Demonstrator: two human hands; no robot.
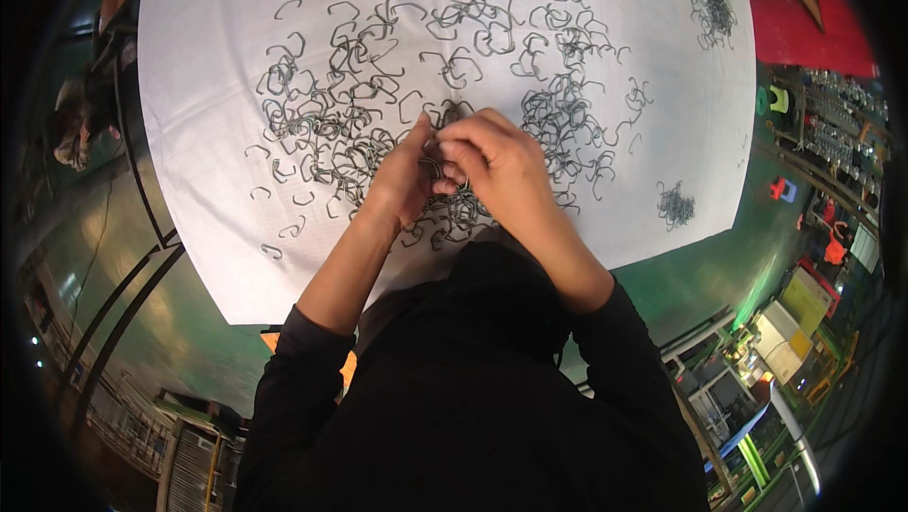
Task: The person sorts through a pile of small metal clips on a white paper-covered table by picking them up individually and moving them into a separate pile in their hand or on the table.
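Many C-shaped bent wire clips [326, 124] of dark metal lie scattered over a white sheet [208, 162] in front of me. My left hand [405, 176] is closed, with a few wire clips [436, 168] showing at its fingers. Close against it, my right hand [501, 157] pinches with thumb and forefinger; what sits between those fingertips is too small to make out. Both hands are low over the middle of the heap. More clips lie below the hands near my body, and a dense cluster [558, 115] lies just right of my right hand.
Two separate small piles lie toward the sheet's right side, one far back [714, 16] and one nearer [675, 206]. Beyond the far right edge is a red surface [813, 25]. A dark metal frame [132, 153] stands at the left, over a green floor [203, 347].
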